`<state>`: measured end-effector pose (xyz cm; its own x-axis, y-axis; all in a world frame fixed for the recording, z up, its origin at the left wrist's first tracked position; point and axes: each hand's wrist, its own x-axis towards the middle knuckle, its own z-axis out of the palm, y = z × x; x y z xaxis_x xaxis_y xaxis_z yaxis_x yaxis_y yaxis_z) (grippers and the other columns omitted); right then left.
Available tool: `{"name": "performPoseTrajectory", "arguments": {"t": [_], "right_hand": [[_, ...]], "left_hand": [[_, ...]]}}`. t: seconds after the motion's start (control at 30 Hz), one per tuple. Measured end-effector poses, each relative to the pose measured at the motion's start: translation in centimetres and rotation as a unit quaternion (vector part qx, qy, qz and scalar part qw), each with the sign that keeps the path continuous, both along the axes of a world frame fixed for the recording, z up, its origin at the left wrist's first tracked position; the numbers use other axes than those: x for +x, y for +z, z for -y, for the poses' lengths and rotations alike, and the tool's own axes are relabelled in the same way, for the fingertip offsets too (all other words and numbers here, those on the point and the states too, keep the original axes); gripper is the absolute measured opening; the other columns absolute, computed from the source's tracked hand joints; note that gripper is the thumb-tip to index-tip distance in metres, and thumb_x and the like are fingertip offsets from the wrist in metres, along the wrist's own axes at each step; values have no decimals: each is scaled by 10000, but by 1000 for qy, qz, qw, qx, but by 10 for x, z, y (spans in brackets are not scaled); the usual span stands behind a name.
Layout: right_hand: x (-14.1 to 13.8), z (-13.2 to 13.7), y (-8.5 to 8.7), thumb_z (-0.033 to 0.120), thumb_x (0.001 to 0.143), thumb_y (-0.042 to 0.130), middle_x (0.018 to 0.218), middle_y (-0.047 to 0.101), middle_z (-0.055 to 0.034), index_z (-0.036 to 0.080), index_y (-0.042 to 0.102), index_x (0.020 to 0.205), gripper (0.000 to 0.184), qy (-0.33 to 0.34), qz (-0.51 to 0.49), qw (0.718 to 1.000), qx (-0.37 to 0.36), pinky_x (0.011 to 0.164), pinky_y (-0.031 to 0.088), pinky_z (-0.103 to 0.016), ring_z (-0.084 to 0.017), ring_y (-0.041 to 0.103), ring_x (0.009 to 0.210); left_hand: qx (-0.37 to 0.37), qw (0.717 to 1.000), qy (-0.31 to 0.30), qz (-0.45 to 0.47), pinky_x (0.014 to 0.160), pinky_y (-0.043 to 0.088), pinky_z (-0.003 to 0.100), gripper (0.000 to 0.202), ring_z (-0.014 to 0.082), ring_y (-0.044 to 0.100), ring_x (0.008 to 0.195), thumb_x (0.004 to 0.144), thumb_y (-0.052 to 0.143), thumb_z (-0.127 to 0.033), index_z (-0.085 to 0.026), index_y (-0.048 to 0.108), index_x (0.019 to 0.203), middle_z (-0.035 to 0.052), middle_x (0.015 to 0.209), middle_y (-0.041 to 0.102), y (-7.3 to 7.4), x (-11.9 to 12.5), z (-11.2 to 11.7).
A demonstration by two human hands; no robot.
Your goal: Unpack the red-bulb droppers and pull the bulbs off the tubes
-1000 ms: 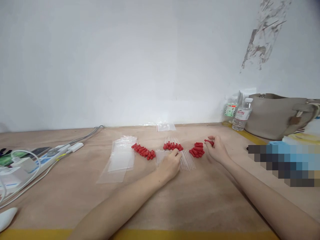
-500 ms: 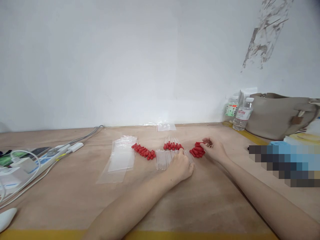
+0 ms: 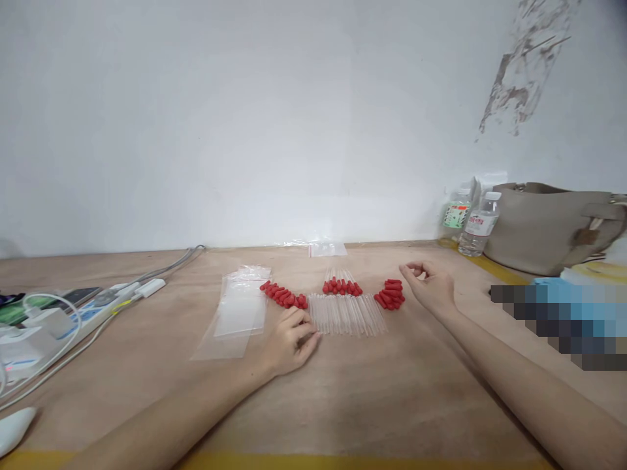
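Note:
In front of me lies a fanned row of clear thin tubes [image 3: 345,314], side by side on the wooden table. My left hand [image 3: 292,339] rests at the row's left end, fingers loosely bent and thumb apart, with nothing visible in it. Just beyond its fingertips is a left group of red rubber bulbs [image 3: 284,295]. To the right of the tubes sits another pile of red bulbs [image 3: 390,296]. My right hand [image 3: 432,286] hovers just right of that pile, loosely curled and seemingly holding nothing. Behind the row, red bulbs [image 3: 341,286] with clear tubes attached point away from me.
Clear zip bags [image 3: 240,310] lie stacked on the left, and one more bag [image 3: 327,249] lies by the wall. A power strip [image 3: 93,313] with cables occupies the far left. Two water bottles [image 3: 480,225] and a grey handbag [image 3: 543,228] stand at the back right.
My left hand has moved left from the right part of the tube row to its left end, uncovering the tubes. My right hand has drawn slightly right, off the red bulb pile.

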<state>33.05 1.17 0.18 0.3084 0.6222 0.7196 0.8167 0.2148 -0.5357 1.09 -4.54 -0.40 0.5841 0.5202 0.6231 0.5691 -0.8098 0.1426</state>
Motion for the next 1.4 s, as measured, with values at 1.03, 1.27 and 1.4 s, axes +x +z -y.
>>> {"name": "performPoseTrajectory", "arguments": {"t": [1.03, 1.27, 1.4], "right_hand": [[-93, -38, 58, 257, 763, 439, 661, 622, -67, 180, 610, 659, 215, 44, 169, 918, -357, 683, 362, -334, -203, 574, 724], [-96, 47, 14, 270, 827, 443, 826, 596, -48, 205, 562, 925, 167, 236, 268, 931, -77, 707, 323, -295, -176, 499, 821], [-102, 74, -15, 230, 830, 439, 760, 580, -26, 215, 584, 833, 146, 255, 301, 919, 11, 772, 260, -350, -160, 469, 762]], "left_hand": [[-24, 1000, -2, 5, 693, 392, 303, 103, 167, 469, 753, 788, 456, -214, -167, 521, 723, 48, 727, 544, -3, -5, 1], [111, 992, 49, 35, 858, 348, 393, 184, 218, 438, 1003, 781, 497, -190, -178, 531, 961, 95, 1062, 530, -2, -5, 2], [186, 981, 34, -39, 860, 314, 405, 332, 221, 435, 1028, 790, 480, -131, -265, 522, 1092, 69, 1113, 533, -3, 0, 3]]}}
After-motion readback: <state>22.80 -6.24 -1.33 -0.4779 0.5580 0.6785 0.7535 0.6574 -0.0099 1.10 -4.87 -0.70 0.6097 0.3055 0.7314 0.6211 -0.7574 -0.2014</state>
